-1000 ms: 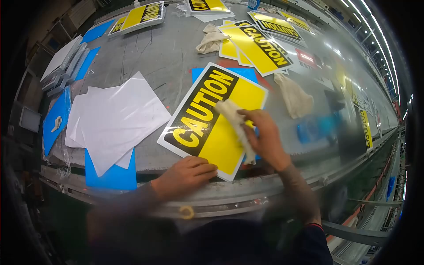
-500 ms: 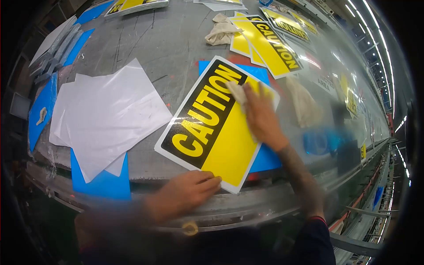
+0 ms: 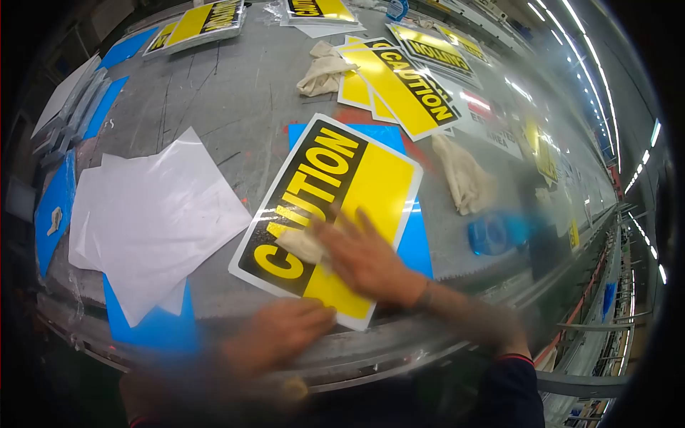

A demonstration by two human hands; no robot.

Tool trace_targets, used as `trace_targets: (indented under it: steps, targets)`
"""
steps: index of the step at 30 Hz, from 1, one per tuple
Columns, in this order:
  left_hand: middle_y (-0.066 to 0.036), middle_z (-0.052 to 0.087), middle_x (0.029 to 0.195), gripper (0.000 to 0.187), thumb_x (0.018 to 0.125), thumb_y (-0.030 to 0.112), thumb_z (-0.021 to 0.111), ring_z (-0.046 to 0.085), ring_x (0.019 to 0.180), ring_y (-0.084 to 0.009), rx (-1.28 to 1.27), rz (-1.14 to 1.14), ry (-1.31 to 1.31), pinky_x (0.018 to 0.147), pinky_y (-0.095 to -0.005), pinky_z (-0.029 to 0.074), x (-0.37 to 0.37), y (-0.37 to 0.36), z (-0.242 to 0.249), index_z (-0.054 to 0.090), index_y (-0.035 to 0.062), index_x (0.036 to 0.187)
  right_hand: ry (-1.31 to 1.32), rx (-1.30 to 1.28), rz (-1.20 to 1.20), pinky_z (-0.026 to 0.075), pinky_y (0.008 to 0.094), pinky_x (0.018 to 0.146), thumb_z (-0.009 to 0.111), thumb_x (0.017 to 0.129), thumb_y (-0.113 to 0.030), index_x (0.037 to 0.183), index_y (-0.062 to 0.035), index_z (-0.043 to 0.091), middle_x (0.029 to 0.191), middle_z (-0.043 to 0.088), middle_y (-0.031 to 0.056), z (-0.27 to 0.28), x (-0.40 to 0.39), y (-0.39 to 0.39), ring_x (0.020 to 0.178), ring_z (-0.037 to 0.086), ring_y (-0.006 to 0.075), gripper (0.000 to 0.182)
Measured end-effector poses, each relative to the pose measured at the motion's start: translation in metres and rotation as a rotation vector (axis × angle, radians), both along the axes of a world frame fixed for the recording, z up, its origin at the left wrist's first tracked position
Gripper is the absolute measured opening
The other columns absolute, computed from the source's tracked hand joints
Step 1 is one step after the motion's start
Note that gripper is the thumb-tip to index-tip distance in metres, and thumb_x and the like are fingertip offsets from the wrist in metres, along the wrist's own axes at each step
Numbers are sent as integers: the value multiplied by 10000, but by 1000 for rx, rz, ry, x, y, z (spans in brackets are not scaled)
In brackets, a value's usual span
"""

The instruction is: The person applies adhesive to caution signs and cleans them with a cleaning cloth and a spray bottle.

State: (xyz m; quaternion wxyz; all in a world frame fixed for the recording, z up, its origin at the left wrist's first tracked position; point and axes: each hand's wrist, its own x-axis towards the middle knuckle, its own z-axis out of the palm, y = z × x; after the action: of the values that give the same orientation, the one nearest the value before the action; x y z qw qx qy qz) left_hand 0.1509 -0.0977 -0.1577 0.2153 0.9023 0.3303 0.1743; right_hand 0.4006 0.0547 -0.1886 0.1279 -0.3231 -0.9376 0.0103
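Note:
A yellow and black CAUTION sign (image 3: 378, 192) lies tilted on a blue sheet (image 3: 417, 246) near the table's front edge. My right hand (image 3: 364, 260) presses a whitish cloth (image 3: 301, 245) onto the sign's lower left lettering, its fingers somewhat spread and blurred. At the sign's bottom edge rests my left hand (image 3: 282, 332), its fingers together over the border; the fingertips seem to grip the sign there.
White sheets (image 3: 153, 221) lie at the left over another blue sheet (image 3: 150, 321). More CAUTION signs (image 3: 407, 93) overlap at the upper right. Crumpled cloths (image 3: 460, 175) and a blue bottle (image 3: 492, 232) are on the right.
My right hand and the cloth have moved down and left across the sign, from its upper right part to the lower lettering. My left hand stays at the bottom edge. The view has shifted slightly.

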Motion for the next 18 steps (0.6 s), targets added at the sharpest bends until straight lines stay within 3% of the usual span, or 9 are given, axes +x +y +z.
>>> trace_targets:
  steps: [1, 3, 5, 7, 8, 12, 13, 15, 18]
  targets:
    - [-47, 735, 1382, 354, 951, 87, 725, 686, 1271, -220, -9, -10, 5, 1026, -366, 594, 1, -1, 0, 775, 43, 1299, -35, 107, -15, 345, 640, 1265, 573, 1090, -207, 1591, -19, 487, 1684, 455, 294, -6, 12, 11, 1537, 463, 483, 542]
    - [-41, 755, 1348, 337, 950, 71, 741, 701, 1248, -209, -29, 20, -2, 995, -363, 606, 4, -5, 1, 789, 55, 1283, 108, -282, -486, 404, 666, 1175, 576, 1083, -158, 1580, 17, 481, 1524, 579, 305, 7, 40, 90, 1421, 539, 494, 535]
    - [-40, 762, 1330, 339, 943, 60, 746, 704, 1243, -205, -3, 19, -9, 981, -356, 610, 1, -1, 2, 794, 66, 1278, 2, -1, -326, 379, 651, 1222, 558, 1099, -189, 1625, 40, 421, 1599, 532, 310, -11, 49, 98, 1495, 496, 484, 589]
    - [-34, 764, 1333, 324, 940, 65, 749, 705, 1247, -206, 10, 17, -5, 976, -343, 608, 2, 2, -1, 806, 86, 1258, 110, -8, -53, 341, 638, 1271, 512, 1122, -204, 1653, 48, 387, 1682, 463, 296, -16, 7, 31, 1581, 423, 469, 601]
    - [-33, 765, 1334, 320, 939, 67, 750, 707, 1245, -207, 4, 8, -9, 977, -341, 607, 2, 2, -2, 808, 87, 1253, 76, -209, 57, 286, 630, 1311, 457, 1138, -198, 1663, 40, 388, 1740, 399, 275, 2, -10, -6, 1640, 346, 452, 580]
    - [-18, 779, 1291, 321, 922, 79, 770, 723, 1213, -210, -5, 14, 7, 967, -335, 609, 3, 4, 2, 814, 99, 1240, 117, 48, -73, 336, 616, 1287, 518, 1114, -155, 1582, 64, 475, 1663, 475, 292, -15, 20, 80, 1564, 444, 464, 519]
    - [-14, 782, 1281, 323, 918, 79, 775, 725, 1206, -209, -8, 34, -3, 964, -336, 611, 2, 1, 2, 815, 101, 1238, 166, -291, -330, 263, 614, 1327, 460, 1159, -174, 1660, 21, 396, 1731, 408, 282, -3, 31, 107, 1625, 362, 451, 542]
    - [-24, 788, 1260, 323, 912, 68, 784, 731, 1193, -211, -11, 45, -18, 970, -357, 623, 2, 2, 1, 819, 104, 1231, 148, 41, -272, 259, 625, 1325, 504, 1130, -175, 1664, 39, 379, 1733, 389, 304, -32, 31, 93, 1628, 353, 461, 588]
    - [-33, 792, 1244, 311, 913, 55, 784, 742, 1163, -213, -51, 84, -55, 956, -356, 637, 7, 5, 1, 829, 108, 1216, 63, -263, 17, 230, 623, 1336, 564, 1083, -190, 1678, 15, 380, 1745, 371, 302, 9, -7, -10, 1647, 327, 452, 656]
